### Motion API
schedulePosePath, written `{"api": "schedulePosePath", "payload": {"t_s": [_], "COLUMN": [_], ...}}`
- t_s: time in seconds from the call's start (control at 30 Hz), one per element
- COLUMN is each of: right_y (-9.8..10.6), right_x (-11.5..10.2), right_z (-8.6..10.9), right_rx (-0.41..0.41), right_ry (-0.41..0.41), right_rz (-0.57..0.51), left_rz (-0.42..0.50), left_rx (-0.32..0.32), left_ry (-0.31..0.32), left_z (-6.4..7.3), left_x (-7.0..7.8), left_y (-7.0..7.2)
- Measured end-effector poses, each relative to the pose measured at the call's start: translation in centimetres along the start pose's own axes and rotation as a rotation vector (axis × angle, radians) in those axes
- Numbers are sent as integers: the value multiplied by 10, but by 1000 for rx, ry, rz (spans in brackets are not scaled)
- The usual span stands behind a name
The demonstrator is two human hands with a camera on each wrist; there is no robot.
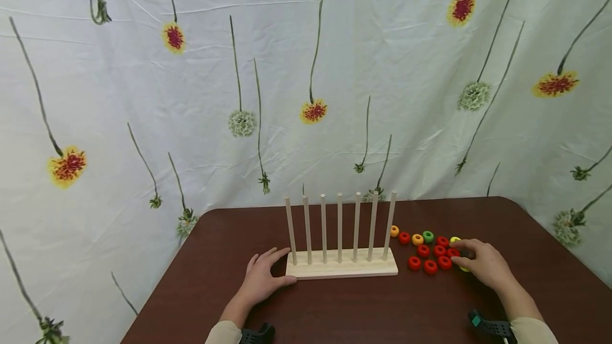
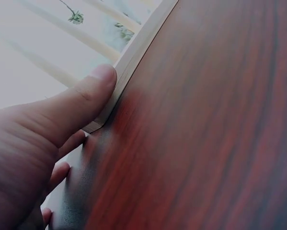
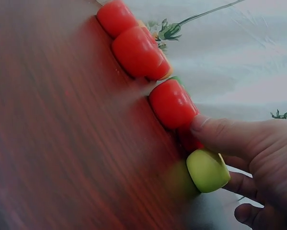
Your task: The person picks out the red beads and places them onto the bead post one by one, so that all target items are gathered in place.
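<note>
Head view: left hand (image 1: pixel 262 277) braces peg rack (image 1: pixel 341 267) with relaxed fingers, right hand (image 1: pixel 483 263) beside rack pinches yellow-green ring (image 3: pixel 208 170) among red rings (image 1: pixel 430 266).

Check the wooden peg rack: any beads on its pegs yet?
Empty. All seven pegs of the rack stand bare; the beads lie on the table.

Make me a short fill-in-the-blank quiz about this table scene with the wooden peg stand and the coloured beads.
1. The wooden stand has ____ upright pegs.
2. The left hand rests against the stand's ____ end, its thumb on the base.
3. Most of the beads on the table are coloured ____.
4. The right hand pinches a ____ bead.

Missing words: seven; left; red; yellow-green
</note>
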State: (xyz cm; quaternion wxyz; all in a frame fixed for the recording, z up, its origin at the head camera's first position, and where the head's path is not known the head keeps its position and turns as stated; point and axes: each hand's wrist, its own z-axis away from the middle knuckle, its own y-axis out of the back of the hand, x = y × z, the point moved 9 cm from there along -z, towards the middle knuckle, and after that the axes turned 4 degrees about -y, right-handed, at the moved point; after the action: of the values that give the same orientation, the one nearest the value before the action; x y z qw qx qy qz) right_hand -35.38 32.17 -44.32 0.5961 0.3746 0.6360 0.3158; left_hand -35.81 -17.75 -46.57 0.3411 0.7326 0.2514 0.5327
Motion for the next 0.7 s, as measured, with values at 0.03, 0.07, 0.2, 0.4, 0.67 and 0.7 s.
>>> {"api": "schedulePosePath", "payload": {"t_s": [0.03, 0.07, 0.2, 0.4, 0.67, 0.7], "right_y": [0, -1, -3, -5, -3, -3], "right_x": [0, 1, 2, 4, 3, 2], "right_z": [0, -1, -2, -5, -4, -3], "right_rx": [-2, -6, -12, -16, -4, -2], "right_ry": [-3, -7, -10, -18, -13, -12], "right_rz": [4, 8, 30, 44, 48, 46], "left_rz": [5, 6, 14, 2, -2, -3], "left_rx": [-2, -3, 0, 8, -3, -4], "left_ry": [8, 9, 5, -4, -1, -2], "left_z": [0, 0, 0, 1, 1, 1], "left_x": [-1, -2, -2, -2, -3, -3], "left_y": [-1, -1, -1, 0, -2, -2]}}
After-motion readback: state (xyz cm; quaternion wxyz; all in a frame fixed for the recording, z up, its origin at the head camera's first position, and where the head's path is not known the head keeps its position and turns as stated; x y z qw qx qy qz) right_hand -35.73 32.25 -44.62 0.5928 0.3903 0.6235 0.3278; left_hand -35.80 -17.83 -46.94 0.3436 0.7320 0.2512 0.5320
